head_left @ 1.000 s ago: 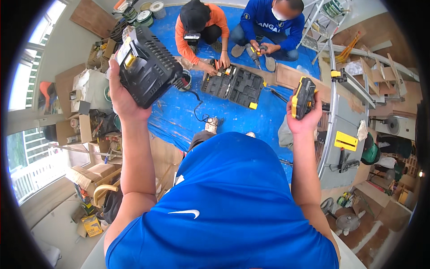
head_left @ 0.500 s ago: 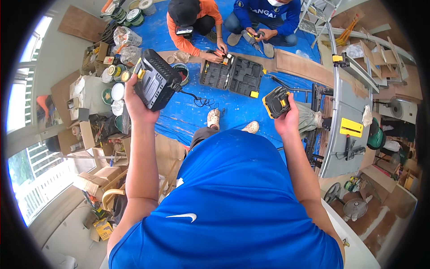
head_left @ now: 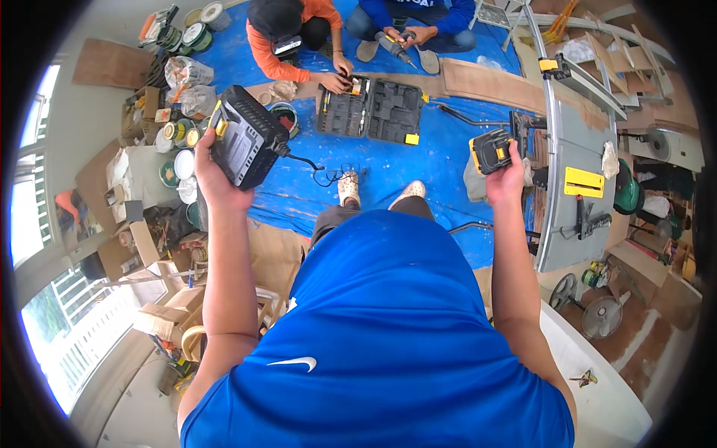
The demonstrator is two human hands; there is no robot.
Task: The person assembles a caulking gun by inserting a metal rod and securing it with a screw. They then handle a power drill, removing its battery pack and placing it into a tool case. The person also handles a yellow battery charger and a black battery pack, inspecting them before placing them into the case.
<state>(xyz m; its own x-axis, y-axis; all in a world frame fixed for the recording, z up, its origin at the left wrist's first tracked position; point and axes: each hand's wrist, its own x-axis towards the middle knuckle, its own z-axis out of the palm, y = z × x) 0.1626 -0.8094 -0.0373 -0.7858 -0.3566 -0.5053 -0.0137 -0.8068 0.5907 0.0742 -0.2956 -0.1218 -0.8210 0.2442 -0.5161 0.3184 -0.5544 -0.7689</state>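
Note:
My left hand (head_left: 221,179) is closed round one side of a black battery charger (head_left: 248,134) with a yellow part on its edge. A black cord (head_left: 302,161) runs from the charger and hangs in loops over the blue sheet. Out to the right, my right hand (head_left: 506,179) grips a black and yellow power tool battery (head_left: 492,151). The two things are held well apart, both raised in front of me.
An open black tool case (head_left: 370,112) lies ahead on blue sheeting (head_left: 321,201). One person (head_left: 287,45) in orange reaches into it; another in blue holds a drill (head_left: 396,46). Paint tins and boxes crowd the left. A table saw (head_left: 579,172) stands at right.
My right hand has moved outward to the right with the battery, which has turned. My left hand with the charger has shifted slightly left. The whole view has shifted a little.

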